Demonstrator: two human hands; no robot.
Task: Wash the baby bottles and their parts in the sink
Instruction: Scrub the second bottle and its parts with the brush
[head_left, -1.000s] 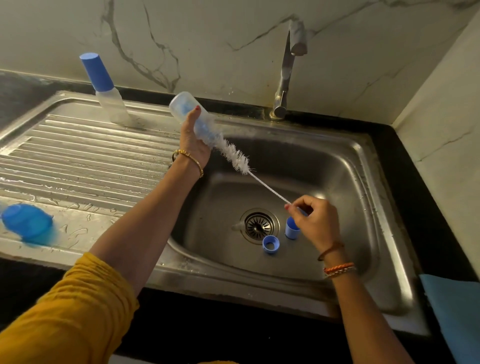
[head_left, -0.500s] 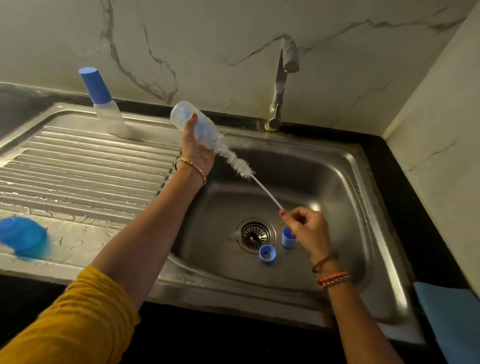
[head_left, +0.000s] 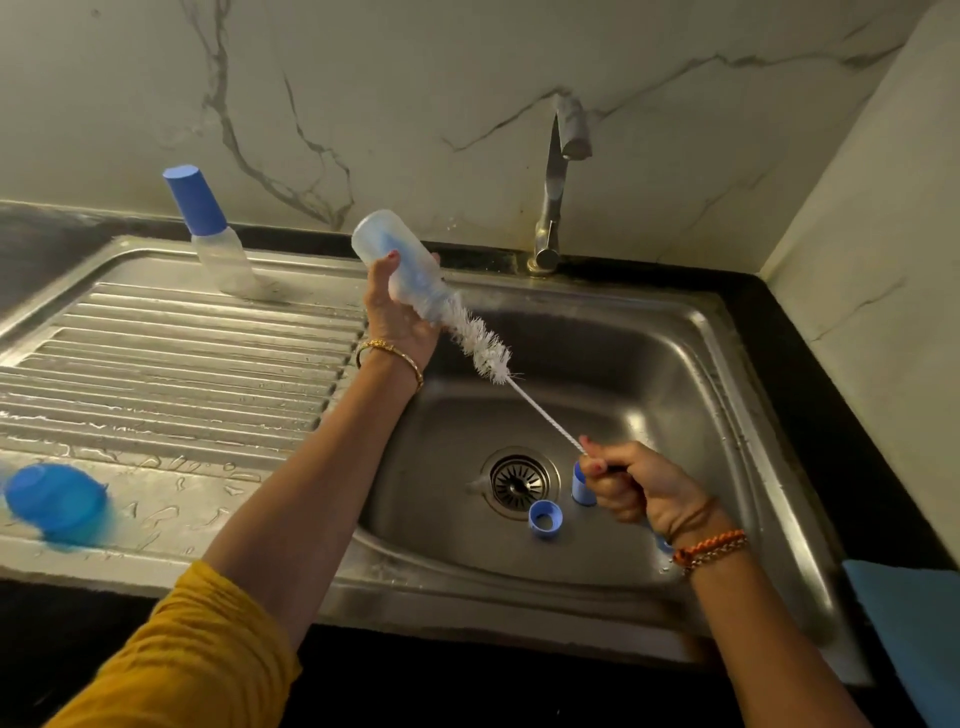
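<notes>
My left hand (head_left: 400, 319) grips a clear baby bottle (head_left: 395, 265), tilted with its mouth pointing down-right over the sink basin (head_left: 649, 374). A white bottle brush (head_left: 483, 348) sticks partly into the bottle's mouth, most bristles outside. Its thin wire handle runs down to my right hand (head_left: 634, 491), which is closed around its end. On the basin floor by the drain (head_left: 519, 480) lie a blue ring (head_left: 544, 519) and a blue cap (head_left: 582, 486), the cap partly hidden behind my right hand. A second bottle with a blue cap (head_left: 210, 231) stands on the drainboard's far edge.
The ribbed steel drainboard (head_left: 171, 364) is wet. A blurred blue lid (head_left: 54, 501) lies at its near left. The tap (head_left: 558, 182) stands behind the basin with no water running. A blue cloth (head_left: 914, 623) lies on the dark counter at right.
The brush has been drawn a little out of the bottle as my right hand pulled back toward the near right. The view has tilted upward slightly.
</notes>
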